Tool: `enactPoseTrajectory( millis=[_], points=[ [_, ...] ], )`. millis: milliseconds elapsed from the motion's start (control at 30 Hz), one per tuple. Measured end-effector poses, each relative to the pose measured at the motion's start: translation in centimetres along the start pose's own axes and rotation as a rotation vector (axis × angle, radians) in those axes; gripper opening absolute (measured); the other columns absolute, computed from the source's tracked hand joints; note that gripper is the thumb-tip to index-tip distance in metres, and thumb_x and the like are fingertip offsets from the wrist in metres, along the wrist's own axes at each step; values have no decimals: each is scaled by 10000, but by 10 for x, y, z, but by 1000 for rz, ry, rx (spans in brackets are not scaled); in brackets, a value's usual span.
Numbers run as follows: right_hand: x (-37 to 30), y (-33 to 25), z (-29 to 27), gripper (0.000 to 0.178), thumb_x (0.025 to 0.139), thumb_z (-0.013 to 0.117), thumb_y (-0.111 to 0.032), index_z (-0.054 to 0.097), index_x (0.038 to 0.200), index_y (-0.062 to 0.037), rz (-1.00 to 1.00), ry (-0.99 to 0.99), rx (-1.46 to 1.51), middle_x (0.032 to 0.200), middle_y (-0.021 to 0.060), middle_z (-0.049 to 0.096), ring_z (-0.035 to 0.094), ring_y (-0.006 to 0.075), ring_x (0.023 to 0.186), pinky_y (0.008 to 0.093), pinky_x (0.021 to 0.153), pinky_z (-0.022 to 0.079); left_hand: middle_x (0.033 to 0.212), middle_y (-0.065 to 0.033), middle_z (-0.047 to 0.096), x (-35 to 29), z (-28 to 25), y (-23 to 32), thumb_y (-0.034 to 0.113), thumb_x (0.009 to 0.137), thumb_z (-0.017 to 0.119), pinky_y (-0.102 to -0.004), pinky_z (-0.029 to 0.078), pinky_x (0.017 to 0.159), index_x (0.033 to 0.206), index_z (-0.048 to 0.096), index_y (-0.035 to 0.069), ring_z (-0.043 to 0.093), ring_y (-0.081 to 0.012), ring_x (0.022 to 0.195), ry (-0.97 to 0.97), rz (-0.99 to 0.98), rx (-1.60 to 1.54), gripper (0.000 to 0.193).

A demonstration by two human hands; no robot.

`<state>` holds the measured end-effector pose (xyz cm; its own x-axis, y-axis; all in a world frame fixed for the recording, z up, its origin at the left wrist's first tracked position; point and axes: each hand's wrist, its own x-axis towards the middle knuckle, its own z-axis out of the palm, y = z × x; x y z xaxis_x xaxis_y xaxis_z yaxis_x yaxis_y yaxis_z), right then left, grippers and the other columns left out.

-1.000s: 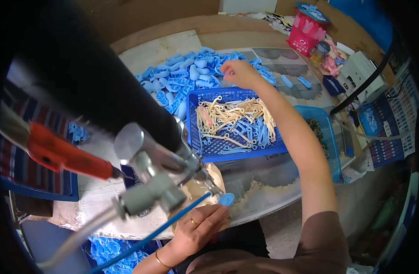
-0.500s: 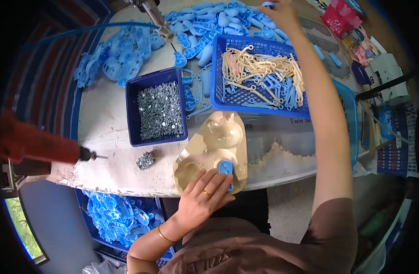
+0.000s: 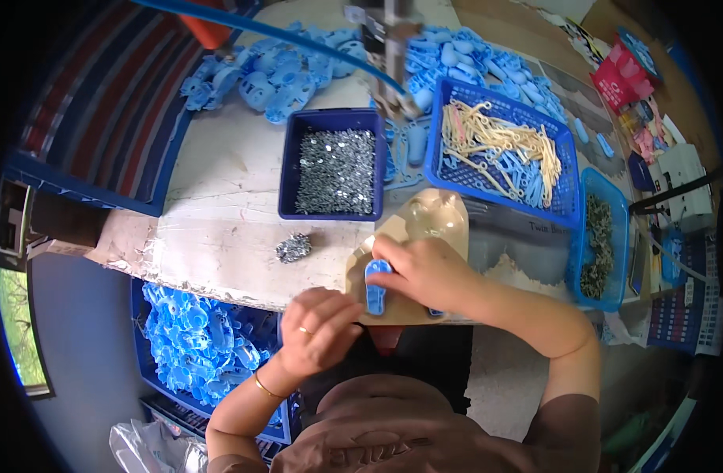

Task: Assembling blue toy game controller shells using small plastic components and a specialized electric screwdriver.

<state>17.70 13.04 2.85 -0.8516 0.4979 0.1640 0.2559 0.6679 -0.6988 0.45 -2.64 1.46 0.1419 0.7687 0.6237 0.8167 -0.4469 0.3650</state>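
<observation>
My right hand [image 3: 424, 272] reaches over the beige moulded fixture [image 3: 444, 209] at the table's front edge. Its thumb and fingers are closed on a blue shoe-shaped plastic part [image 3: 375, 293], which lies lengthwise on the fixture's left side. Just left of this part my left hand [image 3: 318, 331] hovers with its fingers curled in; anything inside them is hidden. Beneath my right wrist a bit of another blue part [image 3: 435, 312] shows at the fixture's lower edge. A small heap of metal screws [image 3: 294, 247] lies on the table to the fixture's left.
Behind the heap stands a dark blue bin [image 3: 286, 165] of screws. A blue basket [image 3: 428, 162] holds beige and blue looped strips. Blue parts [image 3: 286, 79] are piled behind. A metal tool [image 3: 386, 55] hangs overhead beside a blue hose [image 3: 298, 46]. Below left, a crate [image 3: 144, 339] holds blue pieces.
My right hand has come back from the far pile to the fixture, where it holds a blue part. My left hand has lifted off the fixture and curled. The view has shifted.
</observation>
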Motion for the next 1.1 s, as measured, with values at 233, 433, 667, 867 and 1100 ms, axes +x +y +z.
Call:
enactPoseTrajectory(
  millis=[233, 433, 667, 867, 1100],
  points=[
    [2, -3, 0, 301, 861, 692, -346, 563, 889, -76, -110, -76, -309, 665, 74, 633, 652, 266, 608, 357, 531, 499, 984, -138, 638, 46, -31, -144, 36, 931, 545, -370, 478, 787, 1034, 617, 20, 606, -314, 861, 174, -504, 118, 127],
    [4, -11, 1, 206, 865, 708, -284, 640, 866, -89, -87, -85, -268, 701, 57, 651, 641, 241, 600, 348, 538, 492, 1281, -140, 579, 100, 16, -255, 111, 894, 571, -456, 479, 905, 1331, 496, 135, 573, -383, 1103, -132, -348, 251, 443],
    [-14, -4, -12, 150, 857, 711, -222, 656, 859, -82, -48, -16, -196, 706, 80, 650, 641, 258, 601, 356, 547, 495, 1036, -75, 641, 90, -6, -232, 205, 881, 644, -429, 500, 810, 1042, 623, 116, 616, -316, 951, 36, -501, 476, 185],
    [-25, -14, -32, 88, 842, 721, -121, 676, 858, -47, 53, 95, -88, 744, 96, 667, 619, 224, 568, 312, 530, 477, 949, -99, 642, 9, -88, -152, 71, 818, 709, -387, 493, 797, 930, 665, 45, 622, -316, 911, 130, -398, 321, 124],
    [-35, -31, -52, 88, 858, 716, -71, 677, 879, 6, 115, 236, 4, 738, 75, 668, 593, 113, 582, 249, 544, 464, 938, -42, 662, -50, -124, -53, 43, 708, 782, -359, 518, 721, 918, 696, 100, 631, -249, 834, -109, -295, 174, 234]
  ],
)
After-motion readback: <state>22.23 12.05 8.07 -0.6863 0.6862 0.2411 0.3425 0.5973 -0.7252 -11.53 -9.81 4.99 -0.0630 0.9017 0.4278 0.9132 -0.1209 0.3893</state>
